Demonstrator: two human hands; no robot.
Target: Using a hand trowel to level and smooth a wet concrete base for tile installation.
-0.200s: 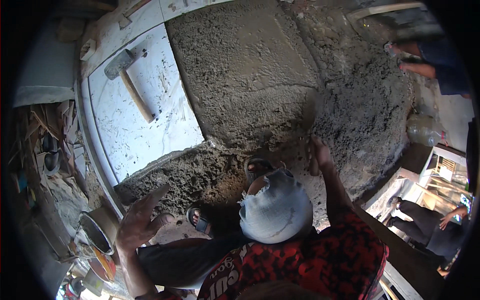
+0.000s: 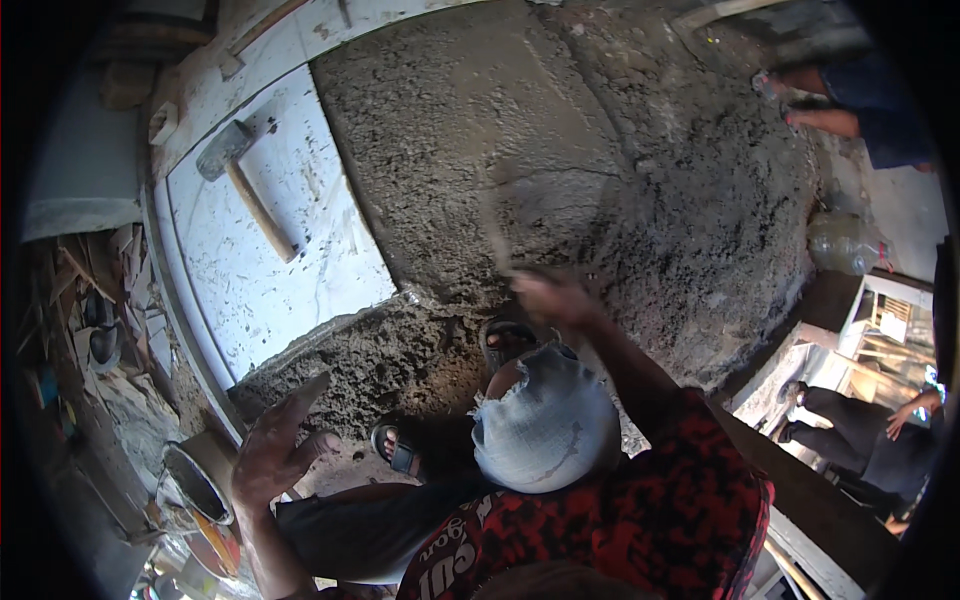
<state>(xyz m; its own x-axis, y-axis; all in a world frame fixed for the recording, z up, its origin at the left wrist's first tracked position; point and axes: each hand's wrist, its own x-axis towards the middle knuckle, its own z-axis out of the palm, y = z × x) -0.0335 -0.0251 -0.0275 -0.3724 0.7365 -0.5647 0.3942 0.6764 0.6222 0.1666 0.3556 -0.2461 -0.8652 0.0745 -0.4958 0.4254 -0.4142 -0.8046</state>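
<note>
My right hand [image 2: 552,298] is closed around the handle of a trowel [image 2: 498,225], whose blade is smeared by motion just above the wet mortar [image 2: 440,150]. Its fingers are blurred too. Held out low on the left, my left hand [image 2: 280,445] has its fingers stretched and thumb apart, with nothing in it. A white marbled tile [image 2: 320,190], spattered with mortar, lies left of the mortar bed. On that tile rests a mallet [image 2: 228,150] with a dark head and a wooden handle [image 2: 262,215].
A bucket [image 2: 195,480] stands by my left hand, and wood scraps [image 2: 100,290] are heaped at the left. At the right are a clear plastic jug [image 2: 843,243] and another person's feet [image 2: 790,100]. A second person [image 2: 850,430] sits lower right. My sandalled foot [image 2: 400,452] is near the mortar's edge.
My right hand and the trowel have swept left across the mortar. My left hand stays nearly in place. The view has shifted slightly.
</note>
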